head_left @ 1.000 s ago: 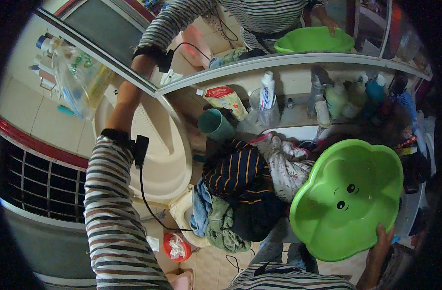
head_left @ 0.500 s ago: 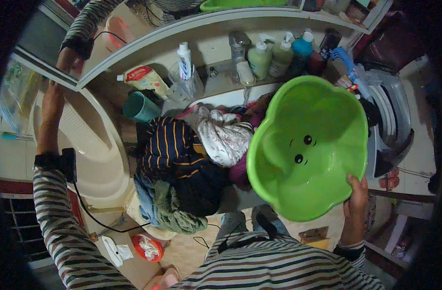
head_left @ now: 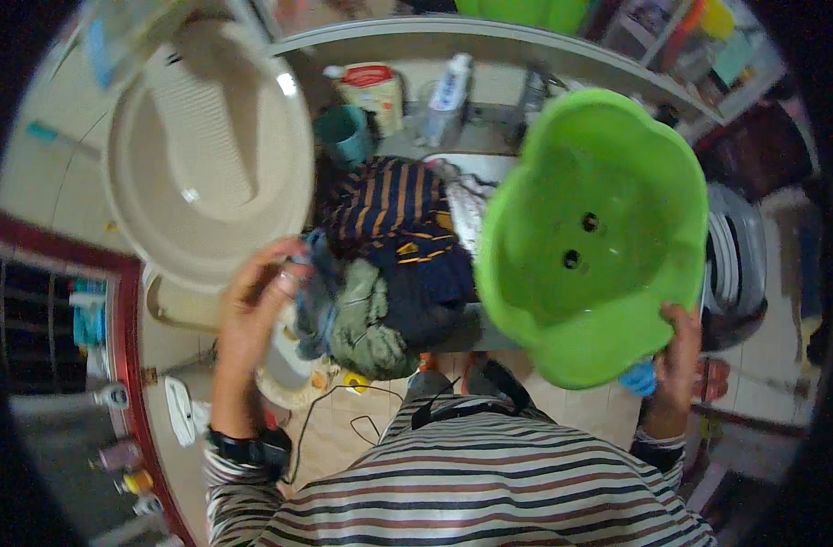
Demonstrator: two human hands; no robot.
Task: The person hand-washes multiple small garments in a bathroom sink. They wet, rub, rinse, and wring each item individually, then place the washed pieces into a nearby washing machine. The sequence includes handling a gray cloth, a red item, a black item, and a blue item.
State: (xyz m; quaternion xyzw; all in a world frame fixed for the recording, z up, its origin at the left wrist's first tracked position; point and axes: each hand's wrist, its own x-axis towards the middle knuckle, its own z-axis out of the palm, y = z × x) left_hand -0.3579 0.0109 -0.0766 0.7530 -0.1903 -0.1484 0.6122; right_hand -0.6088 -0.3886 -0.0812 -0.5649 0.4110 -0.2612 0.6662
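Head: green, lobed, 2-eyed basin (head_left: 617, 244)

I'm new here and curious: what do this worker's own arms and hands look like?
The left hand and right hand are human and ungloved. The knitted-looking sleeves carry whitish, black and reddish-brown stripes. A dark wristband sits at each cuff; a thin black cable passes near the left one.

Left fingers (head_left: 272, 254) blurred; pale cloth (head_left: 467, 202) partly hidden behind green basin (head_left: 608, 173).
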